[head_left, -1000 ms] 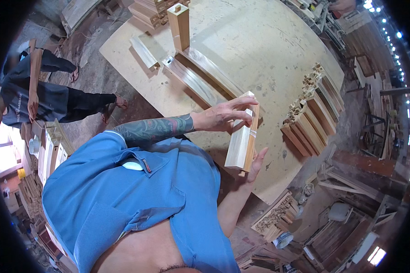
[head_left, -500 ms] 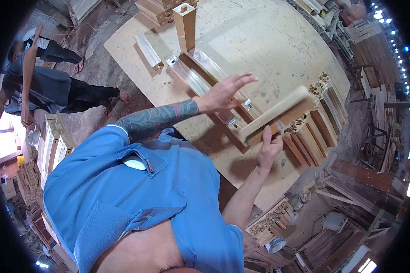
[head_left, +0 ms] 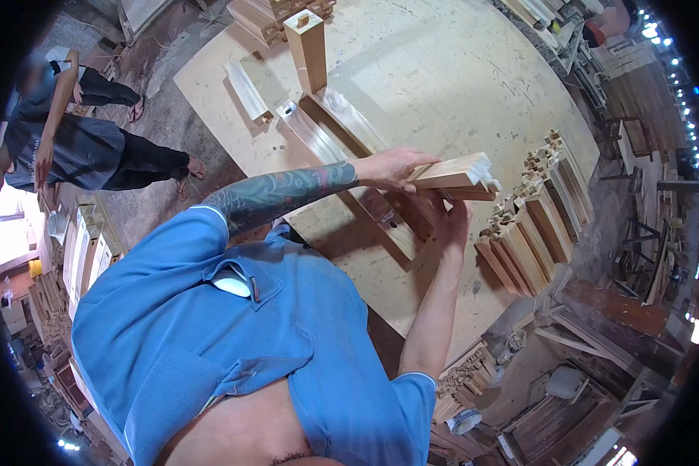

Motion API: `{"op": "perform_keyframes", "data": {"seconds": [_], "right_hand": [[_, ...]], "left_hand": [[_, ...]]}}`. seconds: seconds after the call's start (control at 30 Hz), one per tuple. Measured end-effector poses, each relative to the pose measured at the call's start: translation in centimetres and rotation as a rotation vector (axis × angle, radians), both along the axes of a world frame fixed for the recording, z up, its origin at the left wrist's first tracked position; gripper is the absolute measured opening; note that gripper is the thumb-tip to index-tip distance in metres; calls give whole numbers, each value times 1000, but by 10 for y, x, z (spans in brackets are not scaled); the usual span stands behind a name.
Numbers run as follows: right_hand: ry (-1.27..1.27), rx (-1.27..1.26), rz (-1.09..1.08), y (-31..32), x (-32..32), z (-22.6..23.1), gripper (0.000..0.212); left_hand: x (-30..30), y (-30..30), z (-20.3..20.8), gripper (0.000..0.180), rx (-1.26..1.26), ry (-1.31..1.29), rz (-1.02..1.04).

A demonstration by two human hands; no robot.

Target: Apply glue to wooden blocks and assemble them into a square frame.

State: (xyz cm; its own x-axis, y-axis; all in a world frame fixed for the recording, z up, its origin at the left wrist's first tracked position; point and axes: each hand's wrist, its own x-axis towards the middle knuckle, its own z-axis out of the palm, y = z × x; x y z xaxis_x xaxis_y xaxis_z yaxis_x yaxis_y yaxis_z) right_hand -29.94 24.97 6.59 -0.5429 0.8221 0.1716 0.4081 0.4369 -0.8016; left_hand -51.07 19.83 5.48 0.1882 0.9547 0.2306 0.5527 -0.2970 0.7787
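Left hand (head_left: 392, 167) and right hand (head_left: 450, 217), fingers closed around a short pale moulded wooden block (head_left: 452, 175), above the plywood worktable's (head_left: 443, 70) near edge.

From the head camera I look down on a person in a blue shirt. Their left hand (head_left: 392, 167), on a tattooed forearm, and their right hand (head_left: 450, 221) both grip a short moulded wooden block (head_left: 454, 175), held level above a large pale table (head_left: 443, 70). A row of similar wooden pieces (head_left: 532, 225) lies just right of the hands. Long mouldings (head_left: 342, 128) lie on the table beyond, and a square wooden post (head_left: 307, 46) stands upright at the far end. Another person (head_left: 70, 140) stands at upper left.
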Motion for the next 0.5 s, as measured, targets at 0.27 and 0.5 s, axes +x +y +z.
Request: {"op": "perform_keyframes", "data": {"seconds": [0.27, 0.5], "right_hand": [[-56, 144, 26, -10, -5, -12, 24], [-43, 92, -21, -15, 2, -20, 27]], "left_hand": [[-8, 6, 1, 66, -143, -111, -120], [1, -3, -6, 73, -162, 18, -39]]}}
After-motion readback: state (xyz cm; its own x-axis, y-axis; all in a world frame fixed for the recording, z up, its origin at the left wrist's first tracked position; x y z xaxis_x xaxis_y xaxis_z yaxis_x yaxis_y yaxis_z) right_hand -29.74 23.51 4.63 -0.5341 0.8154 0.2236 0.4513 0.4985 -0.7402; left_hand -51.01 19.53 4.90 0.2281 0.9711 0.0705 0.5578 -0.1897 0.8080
